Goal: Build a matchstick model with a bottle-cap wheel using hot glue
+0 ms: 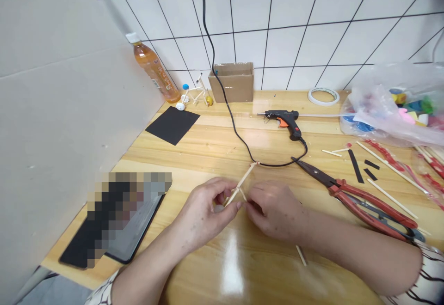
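My left hand (204, 208) is closed around a frame of thin pale wooden sticks (245, 178), pinched between thumb and fingers. The frame's far end points away from me and shows small reddish tips close to the black cord. Just to the right, my right hand (275, 208) is closed with its fingertips at a short stick piece (243, 195) that meets the frame at an angle. Fingers partly cover that join. Beyond the hands lies a black hot glue gun (294, 127) with an orange trigger. Red-handled pliers (347, 195) rest right of my right hand.
A black cord (231, 115) crosses the table. At the back stand a cardboard box (232, 88), a small stick model (197, 94) and a drink bottle (154, 71). A tape roll (323, 103), black card (173, 125), loose sticks (391, 198), plastic bag (378, 97) and tablet (135, 240) surround the workspace.
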`<state>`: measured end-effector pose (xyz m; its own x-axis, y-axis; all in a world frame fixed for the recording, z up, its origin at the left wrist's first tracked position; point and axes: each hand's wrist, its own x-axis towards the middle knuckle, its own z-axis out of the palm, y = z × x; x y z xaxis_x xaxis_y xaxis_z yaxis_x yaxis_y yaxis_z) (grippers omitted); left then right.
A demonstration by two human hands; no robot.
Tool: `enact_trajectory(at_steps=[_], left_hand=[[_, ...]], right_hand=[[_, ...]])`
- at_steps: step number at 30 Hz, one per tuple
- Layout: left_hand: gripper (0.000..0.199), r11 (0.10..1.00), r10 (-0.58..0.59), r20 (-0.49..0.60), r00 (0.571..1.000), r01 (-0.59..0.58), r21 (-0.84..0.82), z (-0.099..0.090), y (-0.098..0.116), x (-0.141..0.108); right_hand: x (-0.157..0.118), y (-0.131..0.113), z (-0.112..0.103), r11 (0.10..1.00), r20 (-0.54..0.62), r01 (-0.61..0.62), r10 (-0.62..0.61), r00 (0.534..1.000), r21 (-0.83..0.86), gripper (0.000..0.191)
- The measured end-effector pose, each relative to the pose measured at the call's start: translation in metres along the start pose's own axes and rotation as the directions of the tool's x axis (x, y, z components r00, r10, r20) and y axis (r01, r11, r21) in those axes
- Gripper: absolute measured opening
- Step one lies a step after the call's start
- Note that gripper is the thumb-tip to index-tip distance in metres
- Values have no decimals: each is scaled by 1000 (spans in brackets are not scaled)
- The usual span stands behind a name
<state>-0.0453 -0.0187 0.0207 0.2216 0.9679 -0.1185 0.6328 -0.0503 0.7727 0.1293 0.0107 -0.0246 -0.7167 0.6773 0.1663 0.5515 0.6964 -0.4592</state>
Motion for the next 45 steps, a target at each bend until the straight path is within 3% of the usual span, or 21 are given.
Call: enact_trajectory(at_steps=[18,45], left_hand=[[19,999,17,3,1000,-17,-43,3,-2,-1],[18,998,63,0,998,-63,27,4,-6,-1]], right_hand=[[2,0,-1,1000,-14,30,-30,999,-8,18],[4,3,-4,999,-8,39,-39,999,12,18]])
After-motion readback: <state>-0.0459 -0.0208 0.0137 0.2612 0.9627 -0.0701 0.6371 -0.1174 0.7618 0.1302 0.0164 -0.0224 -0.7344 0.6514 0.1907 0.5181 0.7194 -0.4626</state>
